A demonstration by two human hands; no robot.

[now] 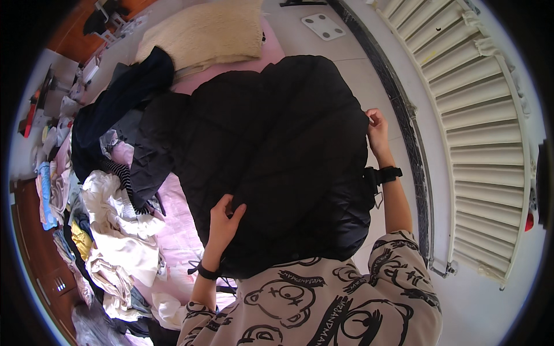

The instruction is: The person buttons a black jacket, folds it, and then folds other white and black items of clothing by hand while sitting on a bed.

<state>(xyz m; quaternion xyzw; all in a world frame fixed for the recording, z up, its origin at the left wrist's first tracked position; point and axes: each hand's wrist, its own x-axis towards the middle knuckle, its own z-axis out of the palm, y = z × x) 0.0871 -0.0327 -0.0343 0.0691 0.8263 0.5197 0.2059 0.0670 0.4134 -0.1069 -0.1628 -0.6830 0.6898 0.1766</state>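
A black quilted jacket (277, 160) is spread in front of my body, its near edge against my patterned shirt. One dark sleeve (158, 147) reaches left over other clothes. My left hand (225, 222) rests at the lower left part of the jacket, thumb and fingers bent against the fabric with a gap showing between them. Whether it grips cloth there is unclear. At the jacket's right edge, my right hand (377, 129) has its curled fingers on the border of the fabric. Dark straps circle both wrists.
Pink bedding (179, 216) lies beneath. White clothes (125, 233) and a dark navy garment (117, 108) are heaped at left. Beyond the jacket is a folded cream blanket (203, 34). A radiator (480, 129) lines the right wall, and a white scale (323, 27) sits on the floor.
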